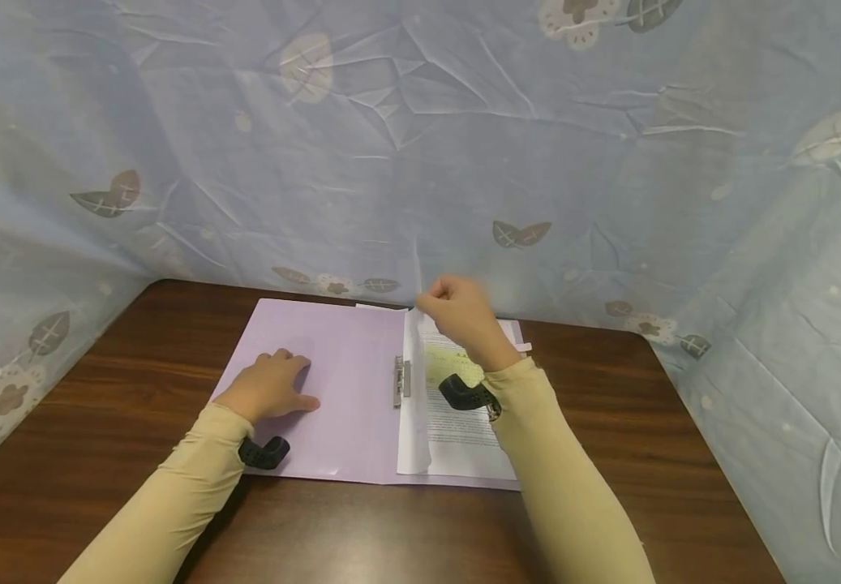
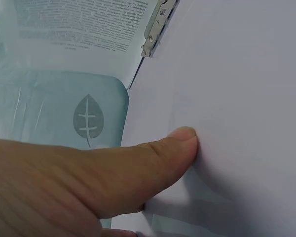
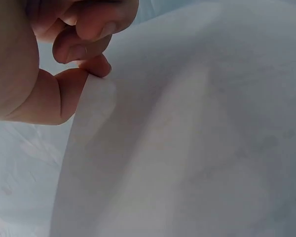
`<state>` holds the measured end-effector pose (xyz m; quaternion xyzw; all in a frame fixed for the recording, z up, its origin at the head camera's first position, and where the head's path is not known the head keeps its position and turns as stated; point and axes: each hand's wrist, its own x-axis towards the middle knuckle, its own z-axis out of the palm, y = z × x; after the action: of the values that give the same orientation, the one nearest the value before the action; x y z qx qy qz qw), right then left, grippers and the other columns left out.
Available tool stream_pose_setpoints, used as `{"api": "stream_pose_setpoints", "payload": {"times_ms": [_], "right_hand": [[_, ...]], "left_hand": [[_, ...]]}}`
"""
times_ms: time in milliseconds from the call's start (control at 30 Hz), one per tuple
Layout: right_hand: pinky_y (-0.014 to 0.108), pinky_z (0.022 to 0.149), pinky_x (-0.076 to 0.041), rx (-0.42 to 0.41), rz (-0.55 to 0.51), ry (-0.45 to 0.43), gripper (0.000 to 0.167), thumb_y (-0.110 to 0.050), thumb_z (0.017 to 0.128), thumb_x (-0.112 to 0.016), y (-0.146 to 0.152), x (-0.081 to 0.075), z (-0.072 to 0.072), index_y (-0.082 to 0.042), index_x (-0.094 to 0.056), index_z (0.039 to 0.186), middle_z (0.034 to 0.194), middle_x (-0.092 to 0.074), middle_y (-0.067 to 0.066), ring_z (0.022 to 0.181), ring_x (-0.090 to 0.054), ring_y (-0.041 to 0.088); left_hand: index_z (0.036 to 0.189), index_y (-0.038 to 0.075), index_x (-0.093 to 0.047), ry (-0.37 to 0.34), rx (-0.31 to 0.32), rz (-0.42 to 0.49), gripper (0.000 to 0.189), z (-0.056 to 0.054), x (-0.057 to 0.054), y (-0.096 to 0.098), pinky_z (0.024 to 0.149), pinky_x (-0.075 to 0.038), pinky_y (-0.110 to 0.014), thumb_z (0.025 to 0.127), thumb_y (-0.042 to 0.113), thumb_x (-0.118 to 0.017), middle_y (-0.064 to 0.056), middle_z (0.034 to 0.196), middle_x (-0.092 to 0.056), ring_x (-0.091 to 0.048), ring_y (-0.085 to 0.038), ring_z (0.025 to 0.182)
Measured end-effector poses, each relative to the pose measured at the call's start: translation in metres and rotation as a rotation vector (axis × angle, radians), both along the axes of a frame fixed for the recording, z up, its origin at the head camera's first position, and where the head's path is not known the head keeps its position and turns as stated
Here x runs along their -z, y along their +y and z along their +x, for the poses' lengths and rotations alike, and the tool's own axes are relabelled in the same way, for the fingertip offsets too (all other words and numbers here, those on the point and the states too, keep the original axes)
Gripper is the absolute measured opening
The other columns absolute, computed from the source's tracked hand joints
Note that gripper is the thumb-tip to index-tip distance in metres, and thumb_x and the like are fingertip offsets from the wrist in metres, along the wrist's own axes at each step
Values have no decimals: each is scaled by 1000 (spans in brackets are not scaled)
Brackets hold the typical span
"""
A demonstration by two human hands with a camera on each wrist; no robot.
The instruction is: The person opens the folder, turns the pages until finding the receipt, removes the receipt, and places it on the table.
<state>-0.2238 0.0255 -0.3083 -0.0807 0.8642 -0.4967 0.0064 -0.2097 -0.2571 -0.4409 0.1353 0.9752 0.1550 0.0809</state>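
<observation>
A light purple folder (image 1: 340,365) lies open on the table, with a metal clip (image 1: 401,380) near its fold. My left hand (image 1: 267,388) rests on the bare left cover, fingers spread; its thumb (image 2: 158,158) touches the cover in the left wrist view. With thumb and fingertips, my right hand (image 1: 464,316) pinches the edge of a white paper sheet (image 1: 416,405), lifted and standing roughly upright over the clip side. The raised sheet (image 3: 177,148) fills much of the right wrist view. Beneath lies a printed page (image 1: 464,458) with a yellow note (image 1: 444,365), partly hidden by the right wrist.
The dark wooden table (image 1: 303,535) extends around the folder. Behind it and at both sides hangs a pale blue curtain (image 1: 420,162) with leaf and flower prints. A small white tab (image 1: 523,347) sticks out at the folder's right edge. Black bands are on both wrists.
</observation>
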Motion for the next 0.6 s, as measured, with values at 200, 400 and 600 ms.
{"api": "stream_pose_setpoints", "payload": {"times_ms": [200, 400, 600], "right_hand": [[29, 55, -40, 7, 147, 88, 14, -19, 91, -66, -34, 1, 0, -10, -64, 81, 72, -53, -1, 62, -46, 15], [29, 59, -43, 0, 303, 99, 18, -23, 90, -68, -70, 3, 1, -12, -61, 78, 73, -57, -2, 66, -53, 16], [26, 59, -43, -11, 365, 85, 16, -24, 89, -69, -94, 14, -1, -14, -61, 78, 75, -61, -4, 68, -55, 14]], "left_hand": [[142, -1, -58, -8, -4, -29, 77, -1, -1, -2, 99, -46, -69, 86, 47, -80, -33, 142, -53, -51, -56, 127], [139, 0, -61, -5, 12, -7, 71, -3, -3, -5, 97, -47, -69, 89, 48, -76, -32, 139, -56, -53, -56, 125], [135, 1, -64, 58, 8, 68, 59, -9, -11, -17, 96, -50, -63, 95, 44, -71, -27, 128, -64, -61, -48, 119]]}}
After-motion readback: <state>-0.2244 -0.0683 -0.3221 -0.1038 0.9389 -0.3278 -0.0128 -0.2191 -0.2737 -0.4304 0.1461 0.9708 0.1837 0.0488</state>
